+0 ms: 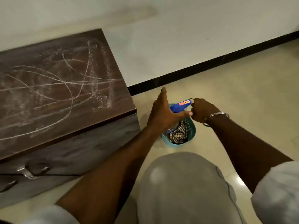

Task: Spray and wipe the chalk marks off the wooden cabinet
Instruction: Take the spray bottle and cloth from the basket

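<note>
Head view looks down at a person crouched beside the cabinet [56,81], whose dark top is covered with chalk marks [68,83] that look untouched, apart from what may be a speckled patch near its right edge. On the floor [242,94] just right of the cabinet stands a teal basket [191,132] with a checked cloth [178,135] lying in it. A blue bottle [179,106] shows above the basket, between the two hands.

The right hand [203,110] has its fingers curled at the bottle's pale nozzle end and seems to pinch it there. The left hand [162,113] is spread flat over the basket, fingers straight and thumb stretched toward the right hand. It grips nothing that can be seen, and whether its palm touches the bottle is hidden.

This looks like the fetching step: the sprayer is being taken up or its nozzle set, with wiping not yet begun. Next the bottle has to be brought over the cabinet top with the nozzle aimed at the marks, and the cloth lifted from the basket, likely by the free left hand.
</note>
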